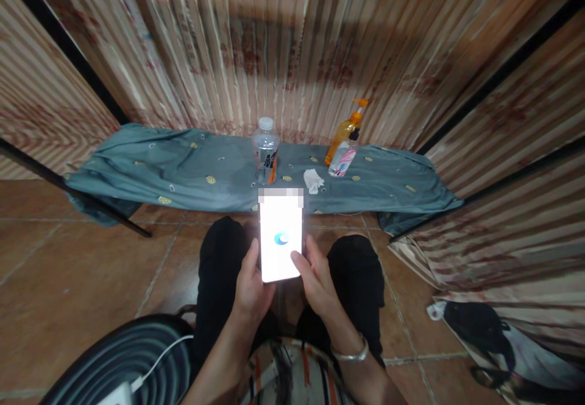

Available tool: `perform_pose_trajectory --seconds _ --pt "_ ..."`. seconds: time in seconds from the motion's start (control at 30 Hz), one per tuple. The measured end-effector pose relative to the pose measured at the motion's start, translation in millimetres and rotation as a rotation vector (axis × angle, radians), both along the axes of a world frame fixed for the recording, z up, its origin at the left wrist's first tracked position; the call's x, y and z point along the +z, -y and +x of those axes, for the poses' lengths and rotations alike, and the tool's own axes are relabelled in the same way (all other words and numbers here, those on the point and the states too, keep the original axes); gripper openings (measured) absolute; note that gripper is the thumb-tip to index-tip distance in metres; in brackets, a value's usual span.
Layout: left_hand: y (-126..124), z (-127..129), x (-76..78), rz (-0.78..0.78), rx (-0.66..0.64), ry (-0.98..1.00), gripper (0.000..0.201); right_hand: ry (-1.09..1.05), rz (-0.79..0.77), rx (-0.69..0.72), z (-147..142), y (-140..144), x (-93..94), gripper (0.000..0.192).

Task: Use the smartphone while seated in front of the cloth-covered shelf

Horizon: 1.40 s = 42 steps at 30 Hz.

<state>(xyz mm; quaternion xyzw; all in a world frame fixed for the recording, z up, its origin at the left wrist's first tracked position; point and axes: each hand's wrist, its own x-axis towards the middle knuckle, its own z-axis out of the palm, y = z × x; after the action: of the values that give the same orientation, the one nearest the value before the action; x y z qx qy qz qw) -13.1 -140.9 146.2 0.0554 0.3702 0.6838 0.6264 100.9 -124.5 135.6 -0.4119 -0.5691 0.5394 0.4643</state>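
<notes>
A smartphone (276, 262) with a bright white screen and a small blue swirl logo is held upright above my lap. My left hand (252, 283) grips its left edge, the thumb lying along the side. On the opposite side, my right hand (316, 274) is closed around the lower right edge. Its thumb is over the screen, near the logo; whether it touches the glass I cannot tell. The fingers behind the phone are hidden. The top strip of the screen is blurred out.
Ahead stands a low bench under a grey-green cloth (228, 170). It carries a clear bottle (265, 152), an orange pump bottle (340, 137), a smaller labelled bottle (342, 158) and crumpled tissue (313, 181). A black round stool (123, 356) with a white cable is at lower left.
</notes>
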Motion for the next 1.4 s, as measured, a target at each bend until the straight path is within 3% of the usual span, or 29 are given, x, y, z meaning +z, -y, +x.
perform_pose_trajectory --seconds 0.33,0.8,1.17,1.4 --pt "2.0 -0.2 -1.5 -0.023 0.014 0.002 0.043 -0.004 -0.022 -0.032 3.1 1.9 -2.7 0.035" --pt "2.8 0.0 3.4 -0.067 0.002 0.047 0.033 0.013 0.075 -0.253 5.7 -5.2 -2.6 0.04" --pt "6.4 -2.3 1.4 -0.019 -0.013 0.062 0.04 0.05 0.11 -0.3 12.2 -9.0 1.3 0.043" --pt "6.9 -2.8 0.9 0.014 -0.042 0.067 0.043 -0.002 0.064 -0.346 8.8 -6.4 1.4 0.034"
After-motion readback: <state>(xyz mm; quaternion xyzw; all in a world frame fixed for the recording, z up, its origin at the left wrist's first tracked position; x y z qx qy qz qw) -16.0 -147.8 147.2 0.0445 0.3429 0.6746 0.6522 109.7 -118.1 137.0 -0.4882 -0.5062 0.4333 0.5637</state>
